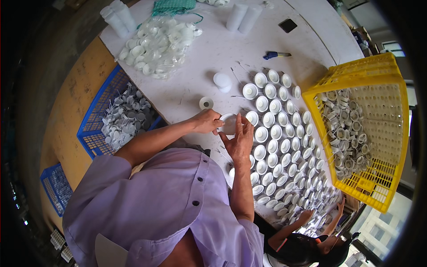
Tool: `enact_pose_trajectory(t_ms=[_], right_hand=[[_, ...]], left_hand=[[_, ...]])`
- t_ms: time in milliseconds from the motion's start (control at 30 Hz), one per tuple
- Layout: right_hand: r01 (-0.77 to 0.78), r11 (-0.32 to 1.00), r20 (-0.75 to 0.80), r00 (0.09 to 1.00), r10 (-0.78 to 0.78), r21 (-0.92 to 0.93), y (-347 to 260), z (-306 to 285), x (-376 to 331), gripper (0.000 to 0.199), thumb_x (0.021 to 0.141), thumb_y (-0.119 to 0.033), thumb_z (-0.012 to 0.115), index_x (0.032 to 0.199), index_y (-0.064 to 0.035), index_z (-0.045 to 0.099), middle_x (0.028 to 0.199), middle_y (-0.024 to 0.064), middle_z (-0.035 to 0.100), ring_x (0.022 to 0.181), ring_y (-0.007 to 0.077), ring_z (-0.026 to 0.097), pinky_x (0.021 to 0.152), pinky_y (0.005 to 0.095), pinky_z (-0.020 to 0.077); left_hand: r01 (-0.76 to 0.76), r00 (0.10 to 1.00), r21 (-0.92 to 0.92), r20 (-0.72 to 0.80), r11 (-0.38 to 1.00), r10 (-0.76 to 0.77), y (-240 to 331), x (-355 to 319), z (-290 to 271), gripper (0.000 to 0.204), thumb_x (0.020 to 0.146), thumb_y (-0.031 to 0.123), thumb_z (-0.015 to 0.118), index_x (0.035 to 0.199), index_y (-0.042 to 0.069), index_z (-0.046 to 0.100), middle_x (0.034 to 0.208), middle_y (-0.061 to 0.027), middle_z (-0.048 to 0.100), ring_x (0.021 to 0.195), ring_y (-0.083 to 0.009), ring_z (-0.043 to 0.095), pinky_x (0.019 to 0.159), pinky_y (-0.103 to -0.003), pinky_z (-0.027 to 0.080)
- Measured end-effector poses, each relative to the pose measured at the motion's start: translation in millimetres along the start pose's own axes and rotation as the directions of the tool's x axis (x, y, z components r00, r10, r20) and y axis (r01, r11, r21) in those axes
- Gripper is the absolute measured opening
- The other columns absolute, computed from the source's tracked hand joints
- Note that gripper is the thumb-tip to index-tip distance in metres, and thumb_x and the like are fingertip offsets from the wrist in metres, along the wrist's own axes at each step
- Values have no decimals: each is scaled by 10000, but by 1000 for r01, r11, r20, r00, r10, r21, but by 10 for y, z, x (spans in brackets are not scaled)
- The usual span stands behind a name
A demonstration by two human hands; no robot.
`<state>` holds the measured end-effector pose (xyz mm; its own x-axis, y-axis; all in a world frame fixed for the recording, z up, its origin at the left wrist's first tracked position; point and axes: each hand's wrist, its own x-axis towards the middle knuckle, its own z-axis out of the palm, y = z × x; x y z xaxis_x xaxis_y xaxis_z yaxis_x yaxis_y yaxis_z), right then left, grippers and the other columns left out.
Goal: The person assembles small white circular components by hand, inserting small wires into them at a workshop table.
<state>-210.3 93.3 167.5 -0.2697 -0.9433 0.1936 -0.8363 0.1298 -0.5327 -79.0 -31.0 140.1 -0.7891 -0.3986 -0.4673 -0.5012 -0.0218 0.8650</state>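
My left hand [207,121] and my right hand [240,137] are both closed on a round white cover [228,124] near the table's front edge. Its rim is white and its middle looks translucent; the fingers hide part of it. Just beyond my left hand lies a white round fitting [206,103] with a dark centre. Farther off stands a short stack of white discs [222,81]. Right beside my right hand begin the rows of white round lamp housings [268,119], several with thin wires sticking out.
A bag of white caps [155,46], a blue-handled cutter [275,55] and a dark phone-like slab [288,26] lie on the table [191,84]. Left is a blue crate [94,124] of discs; right, a tilted yellow crate [356,71] of fittings. A co-worker [307,247] works at lower right.
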Motion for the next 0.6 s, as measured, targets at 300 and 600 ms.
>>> enact_pose_trajectory(t_ms=[300,600], right_hand=[[-97,992,-87,991,104,82,399,62,-100,747,540,-208,848,1181,2,528,1071,200,543,966,350,518,857,430,430],[64,998,-58,996,-65,-9,972,128,464,693,565,-223,821,1153,-6,526,1055,198,561,971,365,513,847,450,413]], left_hand=[[-30,997,78,76,997,24,-18,-15,-168,323,884,202,588,1072,-60,591,798,-123,658,697,-164,669,642,-295,518],[-14,980,127,-193,992,39,-283,90,-384,334,843,205,631,1099,-7,601,920,-137,670,785,-187,667,701,-304,520]])
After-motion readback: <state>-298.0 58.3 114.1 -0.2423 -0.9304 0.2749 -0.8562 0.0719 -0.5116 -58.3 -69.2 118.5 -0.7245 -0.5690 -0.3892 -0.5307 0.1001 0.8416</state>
